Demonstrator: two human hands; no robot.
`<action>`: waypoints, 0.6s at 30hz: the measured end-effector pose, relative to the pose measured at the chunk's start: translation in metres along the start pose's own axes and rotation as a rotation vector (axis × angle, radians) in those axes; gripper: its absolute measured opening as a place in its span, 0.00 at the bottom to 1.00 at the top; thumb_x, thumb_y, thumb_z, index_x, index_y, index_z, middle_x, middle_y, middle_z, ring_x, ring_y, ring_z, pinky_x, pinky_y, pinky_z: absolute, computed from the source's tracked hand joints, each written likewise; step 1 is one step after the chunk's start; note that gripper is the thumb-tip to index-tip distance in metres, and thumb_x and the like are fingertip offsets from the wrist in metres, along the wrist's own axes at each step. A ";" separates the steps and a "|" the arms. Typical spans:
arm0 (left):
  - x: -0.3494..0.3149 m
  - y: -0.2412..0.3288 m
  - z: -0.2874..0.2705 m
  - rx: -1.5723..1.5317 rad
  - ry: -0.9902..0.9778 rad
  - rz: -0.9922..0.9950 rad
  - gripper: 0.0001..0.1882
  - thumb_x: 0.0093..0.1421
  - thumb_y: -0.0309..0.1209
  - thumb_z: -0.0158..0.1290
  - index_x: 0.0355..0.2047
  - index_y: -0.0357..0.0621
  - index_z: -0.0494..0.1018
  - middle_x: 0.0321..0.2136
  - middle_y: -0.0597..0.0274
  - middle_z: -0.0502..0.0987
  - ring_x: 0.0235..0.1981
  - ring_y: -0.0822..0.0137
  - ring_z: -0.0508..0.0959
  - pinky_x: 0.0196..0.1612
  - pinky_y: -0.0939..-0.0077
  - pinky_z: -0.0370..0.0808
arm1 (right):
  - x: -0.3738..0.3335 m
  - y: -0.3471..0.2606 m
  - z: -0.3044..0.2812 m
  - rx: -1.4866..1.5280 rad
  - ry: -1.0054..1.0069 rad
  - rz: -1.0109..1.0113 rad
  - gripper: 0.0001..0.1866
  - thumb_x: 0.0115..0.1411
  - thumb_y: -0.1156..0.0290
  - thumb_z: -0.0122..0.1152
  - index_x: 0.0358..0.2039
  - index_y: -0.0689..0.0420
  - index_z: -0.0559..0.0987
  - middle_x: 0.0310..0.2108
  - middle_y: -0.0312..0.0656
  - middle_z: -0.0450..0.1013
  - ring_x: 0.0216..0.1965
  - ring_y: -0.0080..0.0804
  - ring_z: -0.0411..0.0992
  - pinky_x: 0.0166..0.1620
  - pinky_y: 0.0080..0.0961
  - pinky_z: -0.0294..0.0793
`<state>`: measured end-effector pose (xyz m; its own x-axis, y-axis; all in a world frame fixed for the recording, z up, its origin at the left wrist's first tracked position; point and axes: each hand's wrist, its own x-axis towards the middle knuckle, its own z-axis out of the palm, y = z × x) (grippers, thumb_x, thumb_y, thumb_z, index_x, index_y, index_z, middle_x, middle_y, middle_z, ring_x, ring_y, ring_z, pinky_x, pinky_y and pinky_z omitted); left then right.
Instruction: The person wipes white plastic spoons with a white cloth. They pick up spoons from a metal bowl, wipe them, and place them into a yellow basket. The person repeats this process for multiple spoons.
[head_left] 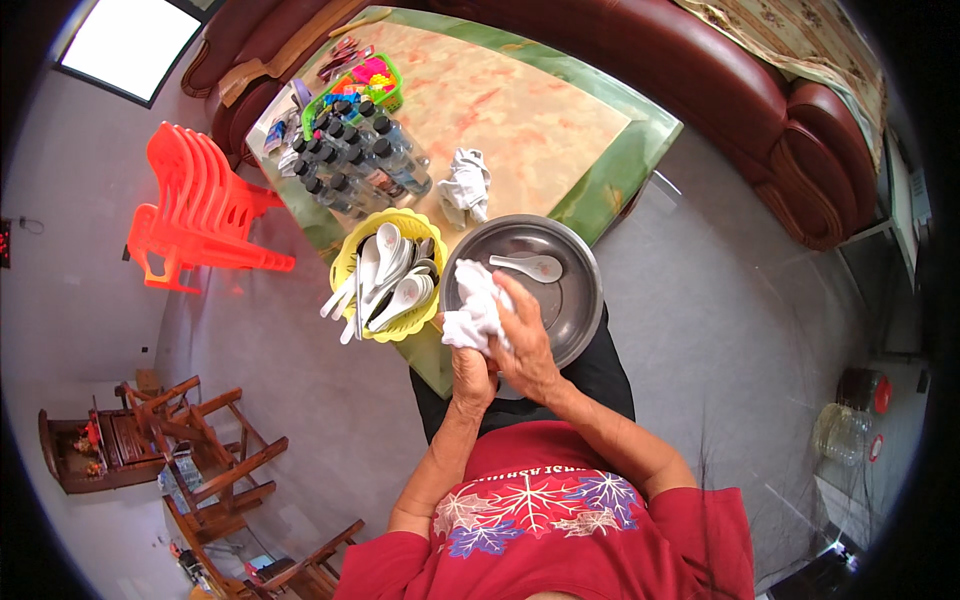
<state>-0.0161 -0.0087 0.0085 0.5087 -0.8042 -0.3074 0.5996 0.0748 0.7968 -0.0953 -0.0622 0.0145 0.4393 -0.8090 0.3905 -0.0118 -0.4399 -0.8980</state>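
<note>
A crumpled white cloth [474, 305] is bunched between my two hands, over the left edge of a grey metal basin [585, 285]. My right hand [525, 340] presses on the cloth from the right, fingers closed over it. Below the cloth, my left hand [472, 378] is closed against its underside, its fingers mostly hidden. Whether anything is wrapped inside the cloth cannot be made out. One white soup spoon [540, 267] lies in the basin. Just left stands a yellow basket [430, 240] heaped with white soup spoons [405, 300] and some darker utensils.
Capped clear bottles [365, 160] stand clustered on the marble-topped table [510, 100], near a green basket [392, 98] of colourful items. Another cloth [465, 187] lies behind the basin. Stacked red plastic chairs [205, 205] stand left; a brown leather sofa [720, 90] lines the back.
</note>
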 end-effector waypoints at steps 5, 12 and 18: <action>-0.005 -0.004 -0.015 0.464 -0.151 0.215 0.32 0.62 0.59 0.36 0.49 0.44 0.63 0.41 0.67 0.68 0.38 0.74 0.68 0.38 0.79 0.66 | 0.003 -0.007 -0.007 -0.207 0.015 -0.118 0.24 0.48 0.71 0.60 0.48 0.61 0.71 0.56 0.49 0.59 0.56 0.52 0.58 0.58 0.42 0.57; -0.015 0.016 0.007 0.597 -0.324 0.041 0.24 0.64 0.53 0.38 0.39 0.44 0.69 0.17 0.74 0.64 0.15 0.82 0.60 0.17 0.86 0.55 | 0.054 -0.004 -0.033 0.095 -0.025 0.333 0.13 0.58 0.65 0.52 0.39 0.60 0.74 0.31 0.46 0.72 0.31 0.38 0.71 0.34 0.31 0.69; 0.005 -0.014 -0.002 0.071 -0.055 -0.002 0.19 0.65 0.45 0.42 0.50 0.46 0.65 0.43 0.69 0.71 0.44 0.71 0.71 0.46 0.73 0.71 | 0.026 0.004 -0.001 0.339 0.112 0.542 0.18 0.63 0.60 0.47 0.42 0.63 0.72 0.31 0.42 0.72 0.32 0.28 0.70 0.40 0.25 0.69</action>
<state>-0.0204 -0.0126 -0.0054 0.4716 -0.8356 -0.2817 0.5546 0.0327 0.8315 -0.0847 -0.0851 0.0206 0.3537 -0.9258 -0.1335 0.0867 0.1745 -0.9808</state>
